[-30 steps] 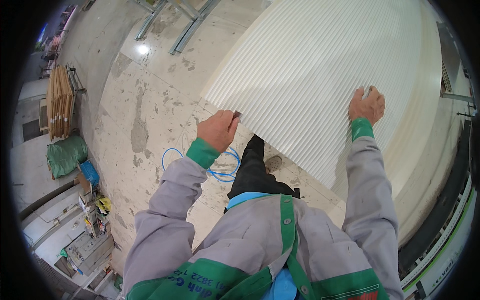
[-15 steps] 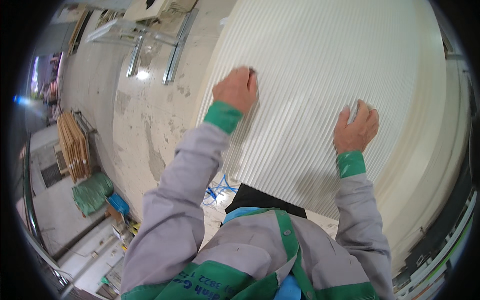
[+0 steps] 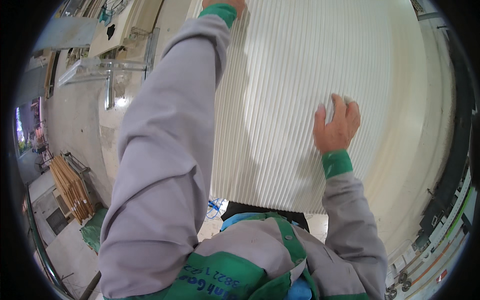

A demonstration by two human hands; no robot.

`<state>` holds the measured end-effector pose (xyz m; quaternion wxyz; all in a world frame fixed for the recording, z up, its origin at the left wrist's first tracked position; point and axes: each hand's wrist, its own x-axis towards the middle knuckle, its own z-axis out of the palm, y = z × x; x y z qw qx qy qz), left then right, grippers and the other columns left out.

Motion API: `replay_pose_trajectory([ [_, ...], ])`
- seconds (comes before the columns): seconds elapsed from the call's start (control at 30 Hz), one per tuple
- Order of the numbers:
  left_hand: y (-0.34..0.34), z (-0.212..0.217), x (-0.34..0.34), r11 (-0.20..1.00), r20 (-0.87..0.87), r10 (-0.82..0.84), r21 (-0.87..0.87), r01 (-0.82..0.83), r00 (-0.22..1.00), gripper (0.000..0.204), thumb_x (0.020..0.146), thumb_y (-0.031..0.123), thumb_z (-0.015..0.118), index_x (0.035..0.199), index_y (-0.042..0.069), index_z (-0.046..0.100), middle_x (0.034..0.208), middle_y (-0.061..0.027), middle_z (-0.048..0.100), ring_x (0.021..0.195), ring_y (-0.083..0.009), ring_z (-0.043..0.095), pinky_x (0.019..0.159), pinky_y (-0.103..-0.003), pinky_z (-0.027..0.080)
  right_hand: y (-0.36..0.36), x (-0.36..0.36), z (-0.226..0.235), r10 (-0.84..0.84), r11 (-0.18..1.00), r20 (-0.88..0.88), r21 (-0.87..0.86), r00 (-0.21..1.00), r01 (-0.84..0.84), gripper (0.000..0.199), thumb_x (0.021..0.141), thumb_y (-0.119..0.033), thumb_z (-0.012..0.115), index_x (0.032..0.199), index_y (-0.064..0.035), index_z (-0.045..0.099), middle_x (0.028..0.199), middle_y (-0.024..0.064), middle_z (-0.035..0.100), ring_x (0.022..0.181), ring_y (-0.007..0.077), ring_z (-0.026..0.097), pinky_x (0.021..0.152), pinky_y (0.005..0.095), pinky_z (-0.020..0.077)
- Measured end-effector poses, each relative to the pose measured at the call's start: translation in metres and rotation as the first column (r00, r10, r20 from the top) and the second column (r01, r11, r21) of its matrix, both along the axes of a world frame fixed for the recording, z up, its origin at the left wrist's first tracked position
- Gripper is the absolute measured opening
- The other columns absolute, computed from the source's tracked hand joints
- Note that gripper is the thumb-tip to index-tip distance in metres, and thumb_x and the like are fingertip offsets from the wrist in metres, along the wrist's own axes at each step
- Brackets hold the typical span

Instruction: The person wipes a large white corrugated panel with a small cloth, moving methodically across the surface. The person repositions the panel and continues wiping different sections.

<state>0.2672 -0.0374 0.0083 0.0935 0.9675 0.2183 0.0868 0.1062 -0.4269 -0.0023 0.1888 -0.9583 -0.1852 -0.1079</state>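
Note:
A large white panel with narrow parallel ribs point(image 3: 295, 60) stretches out before me, its near edge close to my waist. At the top edge of the picture is my left hand point(image 3: 236, 5), over the panel's left side with the arm reaching far forward. Its fingers are cut off from view, so I cannot see what they touch. My right hand point(image 3: 337, 127) is over the ribs right of the middle, fingers apart and slightly bent, holding nothing. Whether its fingertips press on the surface is hard to tell.
Beyond the ribs on the right runs a smooth pale surface point(image 3: 407, 110). Left on the floor are a metal-legged stand point(image 3: 108, 90), stacked wooden boards point(image 3: 71, 190) and a green wrapped bundle point(image 3: 94, 230). A blue cord point(image 3: 215, 206) lies beneath the panel's near left corner.
My left hand has gone from the panel's left middle to far forward, its arm straightening. The right hand keeps its open shape over the ribs. The whole view has turned somewhat.

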Motion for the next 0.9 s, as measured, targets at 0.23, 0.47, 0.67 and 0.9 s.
replay_pose_trajectory([
  [0.23,-0.096,0.004,-0.307,0.990,-0.083,0.047,-0.131,-0.058,0.995,0.029,0.103,0.034,0.053,0.103,0.007,0.062,0.101,-0.0169,0.069,0.092,-0.0399,0.067,0.081,-0.053,0.052,0.000,-0.005,-0.012,-0.023,0.998,0.053,-0.053,0.998,0.026,0.047,0.092,-0.033,0.068,0.130,-0.0067,0.063,0.132,0.0214,0.052,0.130,0.0404,0.047,0.113,0.0542,0.0344],
  [0.47,-0.182,0.022,-0.528,0.978,-0.052,0.123,-0.164,-0.130,0.991,0.019,0.098,0.021,0.065,0.089,0.008,0.056,0.083,-0.0127,0.061,0.071,-0.0356,0.064,0.058,-0.048,0.050,0.003,-0.008,-0.007,-0.044,0.998,-0.052,-0.047,0.998,0.041,0.046,0.096,-0.032,0.064,0.134,-0.0076,0.062,0.138,0.0227,0.052,0.136,0.0397,0.044,0.117,0.0533,0.0320],
  [0.67,-0.154,0.030,-0.469,0.982,-0.021,0.059,-0.178,-0.062,0.998,0.016,0.096,0.021,0.066,0.092,0.008,0.059,0.085,-0.0129,0.063,0.074,-0.0357,0.065,0.060,-0.048,0.052,0.005,-0.011,-0.002,-0.031,0.999,-0.068,-0.025,0.997,0.030,0.046,0.095,-0.029,0.064,0.133,-0.0043,0.061,0.138,0.0241,0.051,0.137,0.0407,0.043,0.117,0.0542,0.0313],
  [0.9,-0.061,-0.004,-0.178,0.995,-0.023,0.080,-0.058,-0.081,0.997,0.024,0.100,0.031,0.056,0.102,0.009,0.063,0.097,-0.0160,0.071,0.090,-0.0387,0.069,0.078,-0.053,0.054,0.003,-0.005,-0.003,0.001,0.997,-0.018,-0.073,1.000,-0.003,0.046,0.091,-0.026,0.067,0.130,-0.0024,0.061,0.134,0.0253,0.049,0.132,0.0452,0.043,0.113,0.0588,0.0331],
])
